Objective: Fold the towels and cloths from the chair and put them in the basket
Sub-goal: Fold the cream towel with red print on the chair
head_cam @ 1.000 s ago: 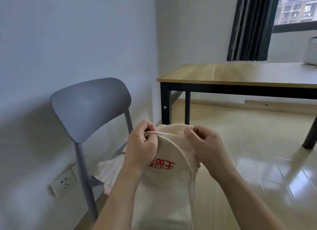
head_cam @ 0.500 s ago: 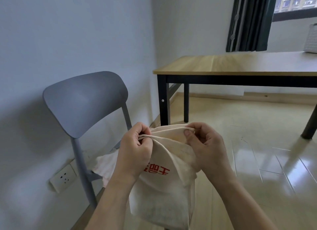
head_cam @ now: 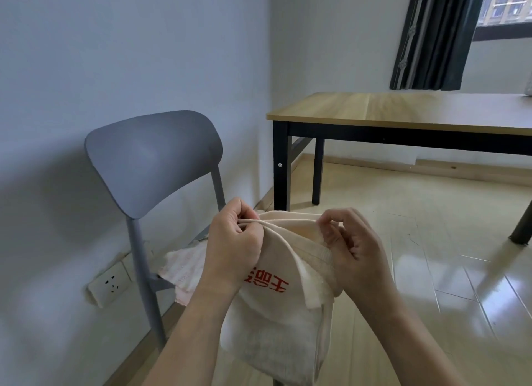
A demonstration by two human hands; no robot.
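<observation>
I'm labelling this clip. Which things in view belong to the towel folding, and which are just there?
Part of the job:
cream towel with red characters, pinched by left hand and right hand
pink-white cloth on the grey chair

Just there:
wooden table
wall socket
dark curtain

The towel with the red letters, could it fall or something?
Maybe. The left hand pinches the top edge of the cream towel and the right hand holds it near its corner, so a loose pinch could let the hanging part slip and undo the fold. The pink cloth droops over the front of the chair seat and might slide off.
</observation>
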